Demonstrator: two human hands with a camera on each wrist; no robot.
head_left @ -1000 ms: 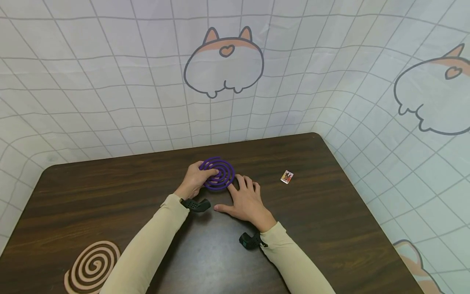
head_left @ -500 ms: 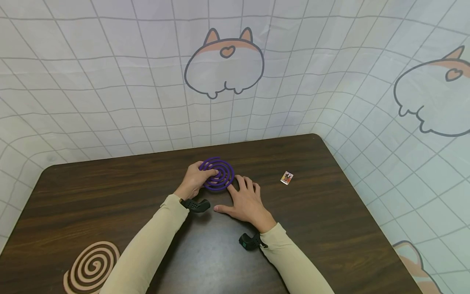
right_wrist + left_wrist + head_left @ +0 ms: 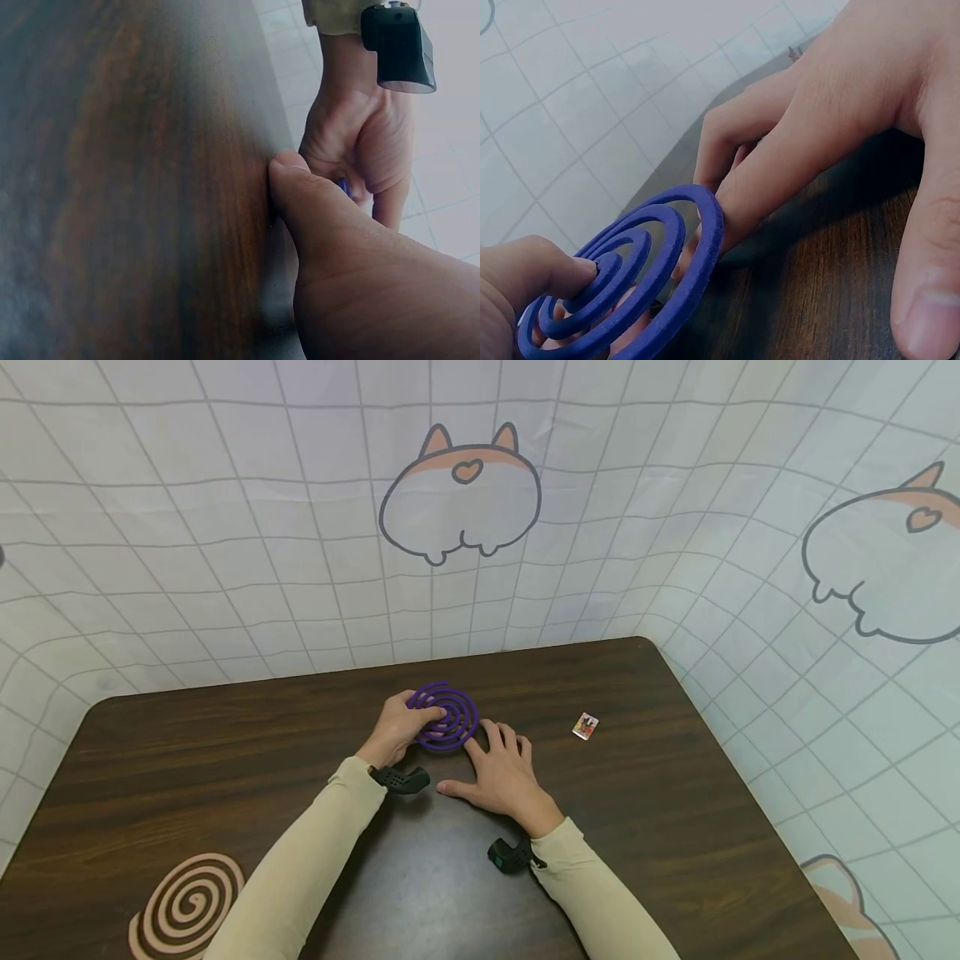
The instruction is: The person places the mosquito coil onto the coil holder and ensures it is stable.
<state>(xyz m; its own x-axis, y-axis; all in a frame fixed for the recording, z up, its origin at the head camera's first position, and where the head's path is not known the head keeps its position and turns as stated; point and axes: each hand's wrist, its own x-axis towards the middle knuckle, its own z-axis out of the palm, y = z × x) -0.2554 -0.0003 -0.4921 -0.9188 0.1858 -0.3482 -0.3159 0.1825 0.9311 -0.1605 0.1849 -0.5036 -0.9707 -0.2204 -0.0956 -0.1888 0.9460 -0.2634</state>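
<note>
My left hand (image 3: 397,727) pinches a purple mosquito coil (image 3: 453,718), thumb pressed on its centre and fingers beneath. In the left wrist view the coil (image 3: 711,232) is tilted, with its rings slightly spread in height. Beside it my right hand (image 3: 504,777) rests on the table with fingers spread and thumb out to the side. Its index finger comes right at the coil's near right rim and holds nothing. The right wrist view shows the right thumb (image 3: 300,195) over the wood, with the left hand (image 3: 356,139) behind it.
A tan mosquito coil (image 3: 197,900) lies flat at the table's front left, partly behind the left sleeve (image 3: 300,860). A small printed card (image 3: 585,726) lies right of the hands. A white gridded curtain (image 3: 315,527) hangs behind the dark wooden table (image 3: 660,827).
Both hands and the purple coil keep their places. The head view has tilted very slightly, so the background sits a little lower.
</note>
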